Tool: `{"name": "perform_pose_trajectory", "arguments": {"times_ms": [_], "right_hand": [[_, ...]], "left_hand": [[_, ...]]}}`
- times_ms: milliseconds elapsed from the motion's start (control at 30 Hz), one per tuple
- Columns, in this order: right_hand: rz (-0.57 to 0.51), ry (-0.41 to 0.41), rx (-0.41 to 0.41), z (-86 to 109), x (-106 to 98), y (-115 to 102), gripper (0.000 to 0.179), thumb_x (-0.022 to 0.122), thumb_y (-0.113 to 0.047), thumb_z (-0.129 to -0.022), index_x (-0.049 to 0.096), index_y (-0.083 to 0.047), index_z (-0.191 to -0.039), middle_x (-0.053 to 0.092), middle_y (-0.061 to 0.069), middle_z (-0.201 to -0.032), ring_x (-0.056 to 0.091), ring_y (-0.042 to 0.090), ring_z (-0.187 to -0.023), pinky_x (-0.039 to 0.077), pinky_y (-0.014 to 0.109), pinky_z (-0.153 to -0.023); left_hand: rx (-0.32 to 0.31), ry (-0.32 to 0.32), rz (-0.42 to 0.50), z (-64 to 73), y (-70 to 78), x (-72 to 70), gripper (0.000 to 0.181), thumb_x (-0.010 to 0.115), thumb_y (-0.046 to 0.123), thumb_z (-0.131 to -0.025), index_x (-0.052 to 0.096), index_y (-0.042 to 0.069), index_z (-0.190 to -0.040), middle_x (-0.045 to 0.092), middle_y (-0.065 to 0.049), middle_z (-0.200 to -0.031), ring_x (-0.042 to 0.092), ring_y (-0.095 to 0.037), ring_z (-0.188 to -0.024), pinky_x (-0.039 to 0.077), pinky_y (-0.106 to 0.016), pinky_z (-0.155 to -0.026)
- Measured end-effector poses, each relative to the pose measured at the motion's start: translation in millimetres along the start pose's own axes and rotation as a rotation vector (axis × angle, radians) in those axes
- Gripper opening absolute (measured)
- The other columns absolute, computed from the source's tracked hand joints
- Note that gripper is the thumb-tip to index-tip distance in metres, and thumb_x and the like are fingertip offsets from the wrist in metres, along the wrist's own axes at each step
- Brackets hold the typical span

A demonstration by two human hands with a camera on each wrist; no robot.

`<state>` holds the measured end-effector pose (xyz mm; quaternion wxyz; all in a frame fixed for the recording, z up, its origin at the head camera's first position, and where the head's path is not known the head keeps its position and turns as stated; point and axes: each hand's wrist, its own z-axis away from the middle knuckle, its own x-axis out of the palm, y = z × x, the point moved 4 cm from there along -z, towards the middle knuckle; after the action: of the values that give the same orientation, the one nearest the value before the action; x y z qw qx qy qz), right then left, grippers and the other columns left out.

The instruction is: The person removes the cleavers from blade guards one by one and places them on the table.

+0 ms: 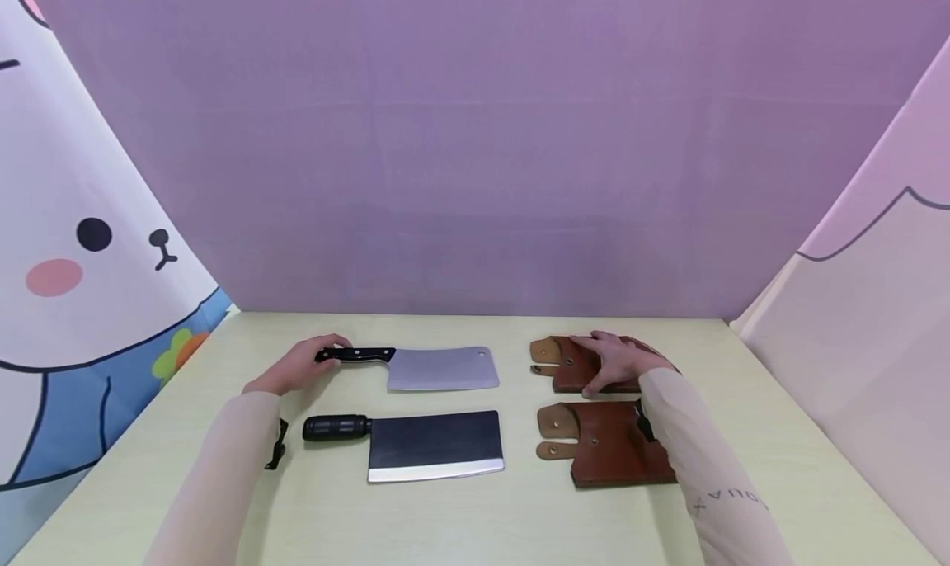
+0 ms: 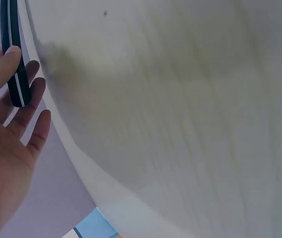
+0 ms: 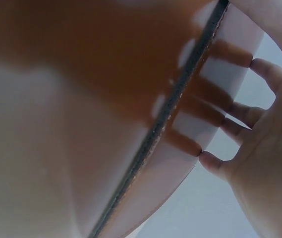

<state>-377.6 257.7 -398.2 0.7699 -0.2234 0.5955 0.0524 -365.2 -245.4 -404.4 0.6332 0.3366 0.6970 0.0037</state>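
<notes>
At the far left of the table, my left hand (image 1: 303, 365) pinches the end of a cleaver's black riveted handle; the cleaver (image 1: 444, 369) has a plain silver blade pointing right. Thumb and fingers lie on either side of that handle (image 2: 18, 82) in the left wrist view. My right hand (image 1: 613, 360) rests with spread fingers on the back brown leather knife sheath (image 1: 570, 374), partly covering it. Fingertips touch the sheath's smooth face (image 3: 190, 163) in the right wrist view, its dark edge running diagonally.
Nearer on the pale table (image 1: 460, 525) lies a dark-bladed cleaver (image 1: 435, 442) with a black ribbed handle. To its right is a second brown sheath (image 1: 616, 450), partly under the right forearm. A purple backdrop (image 1: 475, 178) stands behind the table.
</notes>
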Motion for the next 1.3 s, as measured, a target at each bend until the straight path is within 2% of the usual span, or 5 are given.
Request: {"name": "perform_pose_trajectory", "arguments": {"times_ms": [333, 533, 767, 1133, 1300], "right_hand": [[-0.018, -0.009, -0.012, 3.1, 2, 1, 0.097, 0.078, -0.039, -0.066, 0.028, -0.013, -0.144, 0.017, 0.029, -0.146, 0.024, 0.05, -0.129, 0.028, 0.069, -0.093], [-0.063, -0.008, -0.028, 6.6, 2, 2, 0.096, 0.078, -0.039, -0.066, 0.028, -0.014, -0.144, 0.015, 0.026, -0.148, 0.021, 0.047, -0.132, 0.032, 0.062, -0.096], [-0.056, 0.016, -0.047, 6.0, 4, 2, 0.094, 0.078, -0.039, -0.067, 0.03, -0.014, -0.143, 0.017, 0.026, -0.148, 0.025, 0.047, -0.131, 0.033, 0.063, -0.095], [-0.05, 0.045, -0.068, 10.4, 4, -1, 0.092, 0.077, -0.041, -0.068, 0.031, -0.014, -0.143, 0.02, 0.025, -0.147, 0.029, 0.047, -0.129, 0.035, 0.062, -0.094], [-0.031, 0.057, -0.078, 13.0, 4, 0, 0.091, 0.076, -0.042, -0.069, 0.032, -0.013, -0.143, 0.021, 0.024, -0.147, 0.029, 0.047, -0.129, 0.034, 0.062, -0.093]], "left_hand": [[-0.006, 0.02, -0.039, 0.4, 0.7, 3.6, 0.028, 0.056, 0.003, -0.087, 0.058, 0.007, -0.115, 0.058, -0.019, -0.116, 0.051, -0.04, -0.109, 0.039, -0.053, -0.093], [-0.027, 0.008, -0.082, 2.4, 3.4, 2.7, 0.028, 0.058, 0.007, -0.087, 0.058, 0.011, -0.115, 0.059, -0.018, -0.106, 0.055, -0.035, -0.099, 0.042, -0.052, -0.086], [-0.039, -0.002, -0.132, 4.8, 3.5, 1.7, 0.029, 0.058, 0.009, -0.087, 0.058, 0.012, -0.116, 0.059, -0.018, -0.107, 0.056, -0.036, -0.098, 0.044, -0.054, -0.082], [-0.057, -0.014, -0.1, 5.7, 2.8, 0.9, 0.036, 0.059, 0.008, -0.086, 0.055, 0.01, -0.121, 0.058, -0.018, -0.105, 0.055, -0.034, -0.096, 0.043, -0.054, -0.082], [-0.079, -0.016, -0.117, 7.2, 5.5, -1.8, 0.039, 0.061, 0.009, -0.085, 0.053, 0.008, -0.123, 0.058, -0.018, -0.105, 0.054, -0.036, -0.097, 0.042, -0.056, -0.082]]}}
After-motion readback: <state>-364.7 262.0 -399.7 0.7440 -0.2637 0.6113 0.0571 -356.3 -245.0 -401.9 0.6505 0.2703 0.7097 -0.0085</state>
